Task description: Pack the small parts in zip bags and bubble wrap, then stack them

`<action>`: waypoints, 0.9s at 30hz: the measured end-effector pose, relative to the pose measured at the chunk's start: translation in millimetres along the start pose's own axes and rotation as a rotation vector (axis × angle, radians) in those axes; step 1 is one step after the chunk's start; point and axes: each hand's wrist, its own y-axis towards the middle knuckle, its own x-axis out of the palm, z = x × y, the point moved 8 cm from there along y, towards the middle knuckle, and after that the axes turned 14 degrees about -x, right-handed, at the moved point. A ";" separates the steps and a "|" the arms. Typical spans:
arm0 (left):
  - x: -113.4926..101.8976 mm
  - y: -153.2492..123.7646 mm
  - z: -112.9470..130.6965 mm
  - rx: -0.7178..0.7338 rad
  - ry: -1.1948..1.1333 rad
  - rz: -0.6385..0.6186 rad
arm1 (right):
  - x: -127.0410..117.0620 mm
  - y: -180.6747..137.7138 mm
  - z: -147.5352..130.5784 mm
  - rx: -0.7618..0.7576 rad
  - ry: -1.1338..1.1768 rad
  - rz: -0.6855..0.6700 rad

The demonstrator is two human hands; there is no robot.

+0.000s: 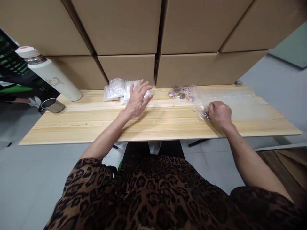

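Left hand [140, 99] open, fingers spread over white packets [115, 88]; right hand [219, 114] closed at clear bag's [249, 103] left end, exact hold unclear; bag mostly flat on surface [158, 124] — work looks early; purple packets [179, 93] beside it, white ones well apart.

Left hand [138, 99] spreads over clear packets [116, 88]; right hand [220, 113] curls at clear plastic [249, 103], grip unclear. Flask [56, 78] stands beside metal cup [54, 107].
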 end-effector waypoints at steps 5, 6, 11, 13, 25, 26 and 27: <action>25.8 -46.2 43.1 -0.087 -0.484 -0.282 | -55.6 -21.2 -47.1 -0.200 0.180 0.427; 36.6 -56.0 47.0 -0.155 -0.613 -0.363 | -62.1 -29.1 -69.8 -0.290 0.220 0.466; 85.3 -102.5 42.3 -0.607 -1.061 -0.596 | -50.8 -73.8 -205.8 -0.762 0.443 0.346; 84.0 -112.1 32.6 -0.680 -1.111 -0.556 | -37.6 -85.3 -242.3 -0.869 0.543 0.227; -24.3 -126.3 -76.6 -0.631 -0.202 -0.177 | 8.4 77.2 -163.3 -0.521 0.247 -0.100; -30.1 -126.6 -75.3 -0.582 -0.088 -0.098 | 19.1 85.8 -161.8 -0.534 0.197 -0.158; -34.8 -127.3 -70.9 -0.529 0.013 -0.015 | 29.5 91.1 -162.2 -0.555 0.157 -0.210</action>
